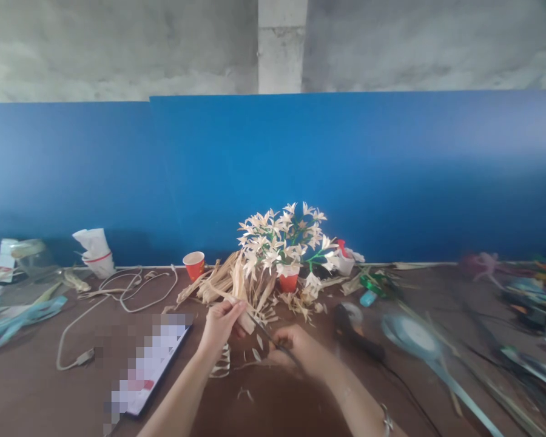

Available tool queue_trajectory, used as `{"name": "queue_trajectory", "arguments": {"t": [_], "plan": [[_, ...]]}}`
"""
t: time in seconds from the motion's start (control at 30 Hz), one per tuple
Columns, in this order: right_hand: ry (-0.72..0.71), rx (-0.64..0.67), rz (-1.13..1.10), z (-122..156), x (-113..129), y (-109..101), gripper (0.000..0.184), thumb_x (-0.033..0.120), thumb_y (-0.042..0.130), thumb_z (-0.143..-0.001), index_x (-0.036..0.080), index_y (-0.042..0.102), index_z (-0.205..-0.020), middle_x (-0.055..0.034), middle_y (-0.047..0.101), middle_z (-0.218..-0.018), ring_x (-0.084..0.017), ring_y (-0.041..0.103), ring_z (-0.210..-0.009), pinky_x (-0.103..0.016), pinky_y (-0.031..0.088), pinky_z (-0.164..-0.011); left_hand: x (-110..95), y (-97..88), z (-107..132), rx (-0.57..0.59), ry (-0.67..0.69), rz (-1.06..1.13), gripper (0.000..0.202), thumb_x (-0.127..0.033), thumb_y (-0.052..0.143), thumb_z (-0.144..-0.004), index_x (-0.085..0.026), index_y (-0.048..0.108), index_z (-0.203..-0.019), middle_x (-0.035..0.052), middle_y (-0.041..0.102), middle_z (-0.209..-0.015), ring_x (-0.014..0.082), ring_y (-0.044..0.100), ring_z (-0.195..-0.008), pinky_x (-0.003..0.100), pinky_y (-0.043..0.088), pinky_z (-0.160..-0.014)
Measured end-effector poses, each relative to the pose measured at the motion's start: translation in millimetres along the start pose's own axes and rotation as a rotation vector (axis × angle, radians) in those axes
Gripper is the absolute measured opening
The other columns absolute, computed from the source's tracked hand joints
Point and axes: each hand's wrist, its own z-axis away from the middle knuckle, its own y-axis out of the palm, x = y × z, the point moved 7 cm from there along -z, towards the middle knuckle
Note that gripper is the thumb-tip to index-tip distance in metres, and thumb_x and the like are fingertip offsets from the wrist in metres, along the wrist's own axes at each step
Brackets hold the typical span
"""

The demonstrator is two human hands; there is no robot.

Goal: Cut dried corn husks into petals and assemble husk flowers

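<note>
My left hand (220,326) pinches a pale strip of dried husk (239,279) between thumb and fingers. In my right hand (295,347) is a pair of scissors (262,329); the dark blades point up and left, at the lower end of the husk by my left fingers. How far apart the blades are, I cannot tell. Small cut petal-shaped pieces (256,354) lie on the brown table below. Just beyond my hands, a bunch of white husk flowers (273,240) on green stems stands in a red cup (288,281).
A pile of dried husks (216,284) lies behind my left hand, beside another red paper cup (193,266). On the left are a blurred-out flat device (157,364) and a white cable (66,331). On the right lie a dark corded tool (357,334) and a light-blue ribbon roll (414,337).
</note>
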Motion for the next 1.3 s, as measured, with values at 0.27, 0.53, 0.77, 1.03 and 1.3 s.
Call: {"name": "queue_trajectory", "arguments": {"t": [0.27, 0.53, 0.77, 1.03, 1.3], "plan": [[-0.022, 0.038, 0.025, 2, 1, -1, 0.023, 0.036, 0.064, -0.070, 0.014, 0.060, -0.073, 0.0036, 0.054, -0.055, -0.006, 0.042, -0.042, -0.016, 0.032, -0.040, -1, 1.1, -3, 0.087, 0.010, -0.061, 0.026, -0.040, 0.067, -0.063, -0.014, 0.064, -0.059, -0.0014, 0.056, -0.037, 0.0120, 0.051, -0.030, 0.019, 0.037, -0.031], [-0.001, 0.031, 0.027, 1, 2, -2, 0.020, 0.034, 0.065, -0.068, 0.015, 0.059, -0.070, 0.0044, 0.052, -0.053, -0.007, 0.044, -0.044, -0.016, 0.034, -0.043, 2, 0.0, -2, 0.098, -0.055, -0.011, 0.034, -0.045, 0.070, -0.059, -0.016, 0.056, -0.053, -0.0028, 0.053, -0.035, 0.0087, 0.045, -0.029, 0.017, 0.032, -0.030], [0.011, 0.003, 0.029, -1, -7, -3, 0.016, 0.031, 0.062, -0.070, 0.015, 0.058, -0.070, 0.0050, 0.051, -0.049, -0.006, 0.043, -0.042, -0.016, 0.032, -0.041, 5, 2.5, -3, 0.219, -0.099, 0.038, 0.033, -0.045, 0.070, -0.061, -0.015, 0.057, -0.056, -0.0007, 0.057, -0.040, 0.0046, 0.040, -0.030, 0.015, 0.022, -0.030], [0.006, -0.022, 0.066, 0, 3, -6, 0.017, 0.032, 0.063, -0.067, 0.015, 0.061, -0.070, 0.0043, 0.052, -0.049, -0.009, 0.048, -0.044, -0.019, 0.037, -0.044, 7, -2.6, -7, 0.127, -0.085, 0.051, 0.035, -0.046, 0.072, -0.057, -0.015, 0.054, -0.056, -0.0042, 0.050, -0.036, 0.0032, 0.034, -0.029, 0.016, 0.014, -0.032], [0.057, 0.027, 0.076, 3, 5, 0, 0.026, 0.040, 0.065, -0.066, 0.015, 0.060, -0.073, 0.0045, 0.051, -0.049, -0.009, 0.047, -0.042, -0.018, 0.036, -0.040, 4, -8.2, -7, -0.007, -0.047, 0.082, 0.040, -0.049, 0.072, -0.054, -0.016, 0.050, -0.051, -0.0065, 0.043, -0.033, 0.0016, 0.027, -0.028, 0.016, 0.010, -0.032]]}}
